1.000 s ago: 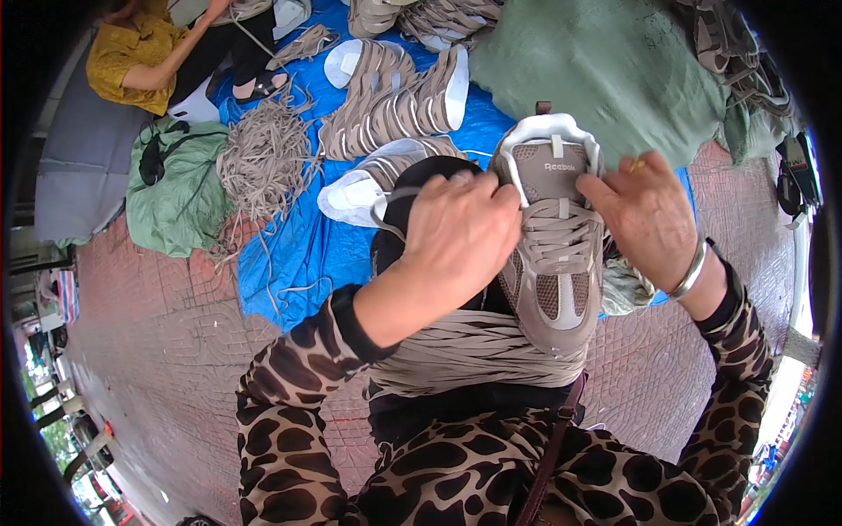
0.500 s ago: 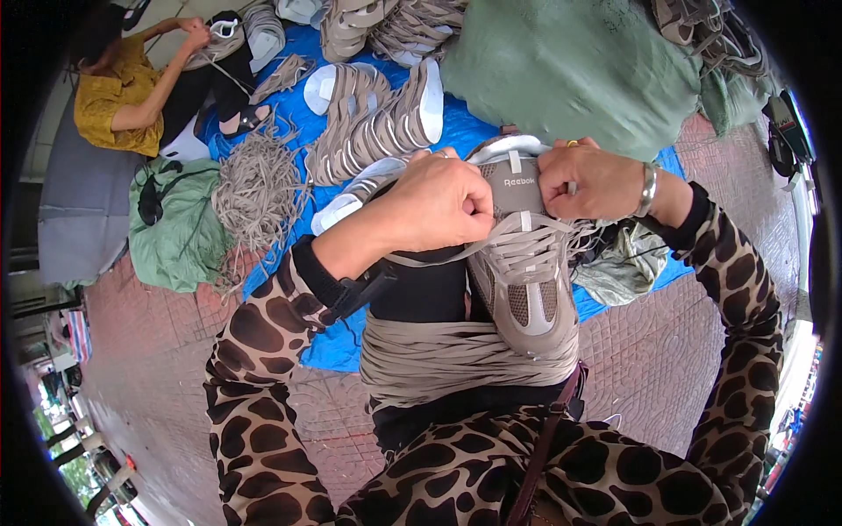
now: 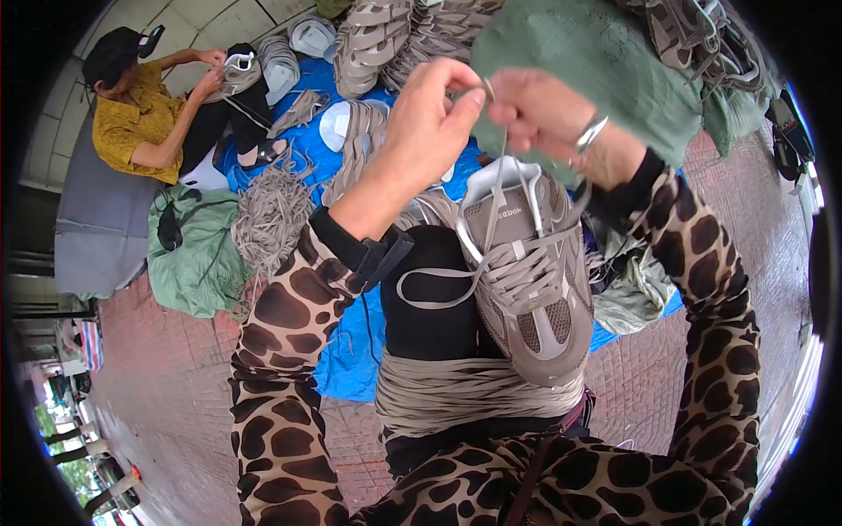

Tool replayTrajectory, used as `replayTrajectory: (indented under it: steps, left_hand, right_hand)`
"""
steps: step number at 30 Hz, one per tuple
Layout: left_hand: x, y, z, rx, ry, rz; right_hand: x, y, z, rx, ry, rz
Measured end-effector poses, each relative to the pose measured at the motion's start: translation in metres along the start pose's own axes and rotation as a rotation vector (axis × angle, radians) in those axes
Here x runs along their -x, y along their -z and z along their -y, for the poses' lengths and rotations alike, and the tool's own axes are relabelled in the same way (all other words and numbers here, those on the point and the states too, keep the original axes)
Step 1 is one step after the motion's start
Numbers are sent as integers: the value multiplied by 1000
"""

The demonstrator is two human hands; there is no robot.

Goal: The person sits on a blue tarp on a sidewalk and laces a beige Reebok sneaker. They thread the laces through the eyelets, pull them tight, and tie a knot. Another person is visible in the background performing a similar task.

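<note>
A grey-beige sneaker point(image 3: 551, 337) rests on my lap with its toe toward me, laces threaded across its front. Above its collar, my left hand point(image 3: 437, 114) is closed in a pinch on a shoelace point(image 3: 501, 162) that rises from the shoe. My right hand point(image 3: 551, 118) is close beside it at the same lace; motion smears its fingers, so its grip is unclear. One loop of lace sags over my dark-clad left knee, and another strand hangs below my right hand. A thick band of similar laces point(image 3: 474, 399) is wrapped around my thighs.
A heap of loose laces point(image 3: 274, 219) lies left on a blue tarp point(image 3: 346, 351), beside a green bag point(image 3: 197, 263). Stacked shoe uppers point(image 3: 373, 44) and a large green sack point(image 3: 588, 70) stand beyond. At far left, a seated person point(image 3: 136, 114) handles another shoe.
Both hands have moved up and away from the shoe's tongue, drawing a strand of lace upward. The sneaker now shows more of its collar, and a lace loop droops at its left.
</note>
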State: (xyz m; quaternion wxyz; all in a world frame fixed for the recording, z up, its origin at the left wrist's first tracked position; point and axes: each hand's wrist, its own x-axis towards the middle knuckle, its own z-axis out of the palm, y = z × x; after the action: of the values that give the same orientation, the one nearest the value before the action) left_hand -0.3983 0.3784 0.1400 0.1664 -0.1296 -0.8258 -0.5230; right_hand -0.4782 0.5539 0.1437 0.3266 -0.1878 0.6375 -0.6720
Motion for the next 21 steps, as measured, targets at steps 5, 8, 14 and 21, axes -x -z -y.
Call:
replayTrajectory:
  steps: [5,8,14,21]
  left_hand:
    - [12,-11,-10,661,519,244]
    - [-2,-9,-11,609,415,233]
    - [-15,1,1,632,368,111]
    - [44,-6,14,133,199,199]
  right_hand:
    - [-57,45,28,-173,265,-95]
    - [-43,41,29,-357,232,60]
    - [39,-1,4,-44,-188,231]
    - [-2,51,-12,78,44,0]
